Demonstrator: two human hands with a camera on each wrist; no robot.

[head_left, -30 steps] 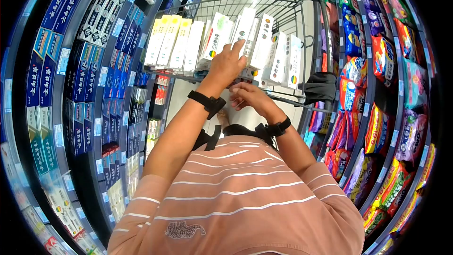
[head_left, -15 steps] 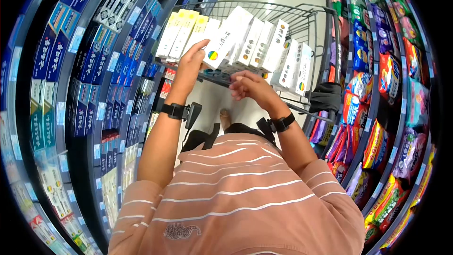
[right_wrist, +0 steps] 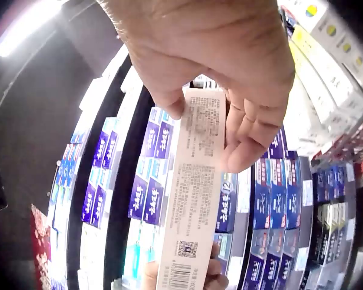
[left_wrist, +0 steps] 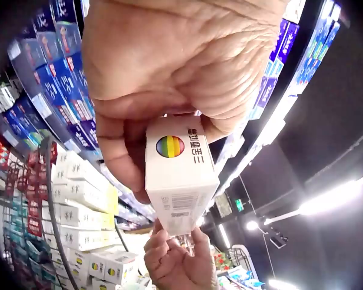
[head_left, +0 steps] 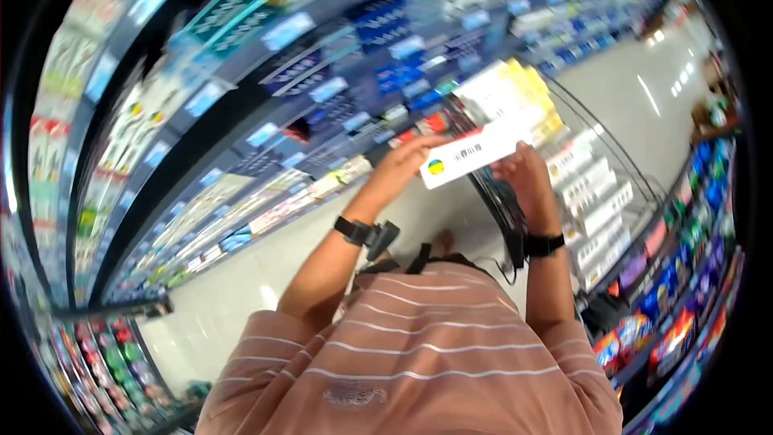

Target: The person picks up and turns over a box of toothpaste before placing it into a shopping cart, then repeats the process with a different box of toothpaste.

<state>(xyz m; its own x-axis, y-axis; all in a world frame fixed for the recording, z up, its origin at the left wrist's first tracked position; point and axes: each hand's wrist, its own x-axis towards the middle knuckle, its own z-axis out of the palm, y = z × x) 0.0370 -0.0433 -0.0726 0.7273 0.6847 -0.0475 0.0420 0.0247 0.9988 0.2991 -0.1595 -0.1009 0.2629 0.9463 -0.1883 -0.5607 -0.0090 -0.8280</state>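
A long white toothpaste box point(head_left: 463, 158) with a rainbow disc and dark print is held between the two hands in front of the striped shirt. My left hand point(head_left: 396, 173) grips the end with the disc; in the left wrist view its fingers curl round the box point(left_wrist: 180, 166). At the other end, my right hand point(head_left: 529, 185) pinches the box between thumb and fingers. The right wrist view shows a face of the box point(right_wrist: 193, 181) with small print, a QR code and a barcode. Left fingertips point(right_wrist: 215, 281) show at its lower end there.
A wire shopping cart point(head_left: 636, 169) stands at the right, holding rows of white boxes point(head_left: 600, 205), some yellow-ended point(head_left: 535, 97). Shelves of blue toothpaste boxes point(head_left: 378, 24) line the left and far side. Colourful bagged goods point(head_left: 676, 338) fill a shelf at lower right.
The view has swung left toward the toothpaste shelves. The box has come away from the cart's row in the left hand, and the right hand has moved from empty to holding its other end.
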